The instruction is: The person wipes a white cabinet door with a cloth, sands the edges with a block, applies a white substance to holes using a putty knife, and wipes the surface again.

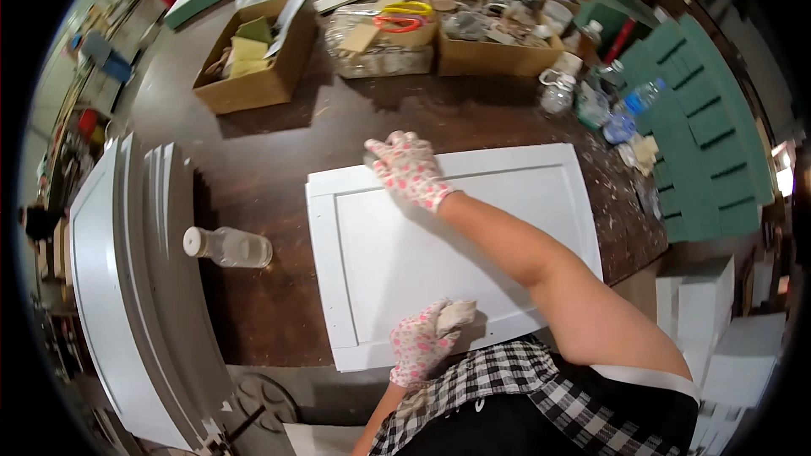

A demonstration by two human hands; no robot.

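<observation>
A white panel point(422, 262) with a raised frame border lies flat on the dark brown table. My right hand point(410, 171), in a white glove with pink dots, reaches across to its far edge near the far left corner. Its fingers are curled, and a small greyish piece shows beside them, too little to name. At the panel's near edge my left hand point(418, 346), in a matching glove, is closed round a crumpled off-white cloth point(456, 314).
Left of the panel, a clear bottle point(241, 248) lies on its side, beside stacked white panels point(106, 262). Farther back are an open carton point(253, 97), red and yellow scissors point(401, 17) and a cluttered box point(498, 57). Plastic bottles point(625, 118) and a green slotted rack point(710, 135) are at right.
</observation>
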